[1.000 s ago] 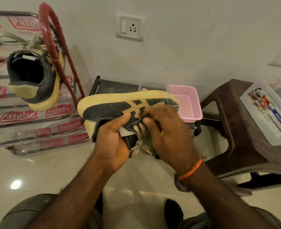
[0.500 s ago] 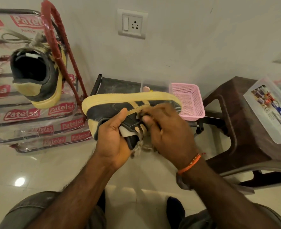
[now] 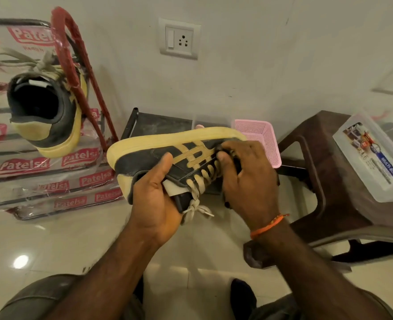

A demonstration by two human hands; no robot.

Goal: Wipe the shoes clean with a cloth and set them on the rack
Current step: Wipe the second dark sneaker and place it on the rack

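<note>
Glossy tiled floor [image 3: 52, 245], white wall behind. Two shoes counted: one shoe on rack [image 3: 45, 112], done; second shoe [image 3: 158, 155] mid-air, sole up. Left hand [image 3: 156, 204] clamps its heel and collar; right hand [image 3: 248, 181] curls over dark cloth [image 3: 236, 161] at laces. Left: finish wiping, rack [image 3: 70, 61] it.

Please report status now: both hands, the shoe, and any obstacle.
Left hand grips shoe at heel. Right hand rubs dark cloth on toe side. Second shoe on rack. No obstacle.
</note>
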